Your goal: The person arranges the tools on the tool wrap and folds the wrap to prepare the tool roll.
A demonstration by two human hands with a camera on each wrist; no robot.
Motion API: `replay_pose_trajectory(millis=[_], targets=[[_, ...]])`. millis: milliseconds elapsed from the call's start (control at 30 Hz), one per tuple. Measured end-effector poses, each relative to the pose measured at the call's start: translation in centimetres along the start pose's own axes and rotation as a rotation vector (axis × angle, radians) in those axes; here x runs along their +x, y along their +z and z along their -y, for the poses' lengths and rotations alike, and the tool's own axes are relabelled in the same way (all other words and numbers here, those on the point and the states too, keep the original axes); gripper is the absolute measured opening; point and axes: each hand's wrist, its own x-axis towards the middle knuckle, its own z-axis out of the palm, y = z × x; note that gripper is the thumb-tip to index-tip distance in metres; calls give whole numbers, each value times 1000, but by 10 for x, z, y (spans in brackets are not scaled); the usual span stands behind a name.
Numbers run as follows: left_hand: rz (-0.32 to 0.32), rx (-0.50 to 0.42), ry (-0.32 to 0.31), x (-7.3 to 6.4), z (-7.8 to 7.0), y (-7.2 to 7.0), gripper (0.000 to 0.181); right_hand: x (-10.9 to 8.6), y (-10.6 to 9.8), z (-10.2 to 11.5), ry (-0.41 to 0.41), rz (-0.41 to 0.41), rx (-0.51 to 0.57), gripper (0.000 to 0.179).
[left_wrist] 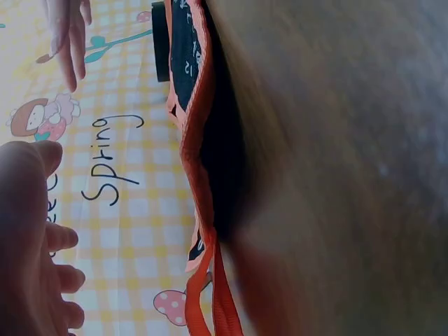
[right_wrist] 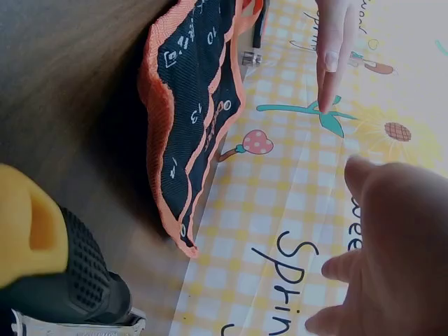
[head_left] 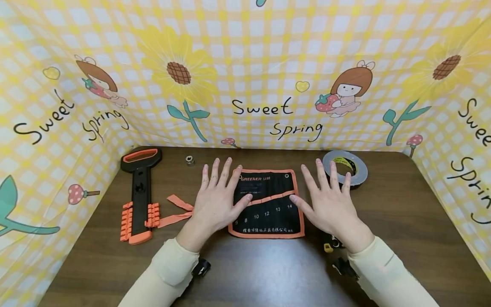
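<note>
Both hands hover palm down with fingers spread, holding nothing. My left hand (head_left: 216,204) is over the left side of a black tool pouch (head_left: 268,217) with orange edging and numbered pockets. By the pouch's right edge is my right hand (head_left: 331,209), its thumb overlapping the edge in the head view. The pouch lies on the table, its orange ties (head_left: 174,221) reaching left beneath the left hand. Beside the right wrist lies a tool with a yellow and black handle (right_wrist: 80,280); the right arm hides most of it in the head view.
A black and orange rack-like holder with a handle (head_left: 142,187) lies at the left of the brown table (head_left: 253,273). A small metal socket (head_left: 189,160) stands near the back edge. A roll of grey tape (head_left: 360,170) lies behind the right hand. Patterned cloth (head_left: 253,76) surrounds the table.
</note>
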Motion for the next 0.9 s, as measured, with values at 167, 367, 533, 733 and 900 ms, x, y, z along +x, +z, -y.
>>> replay_pose_trajectory(millis=[167, 367, 533, 733, 900], targets=[[21, -51, 22, 2, 4, -5, 85, 3, -5, -3, -20, -6, 53, 84], [50, -159, 29, 3, 8, -10, 85, 9, -12, -8, -78, 11, 150, 79], [23, -193, 31, 4, 9, -10, 75, 17, -12, -12, -98, -51, 233, 60], [14, -230, 15, 4, 7, -10, 65, 28, -4, -18, -115, -20, 349, 45], [26, -231, 14, 6, 3, -8, 59, 37, 6, -22, -177, 70, 400, 58]])
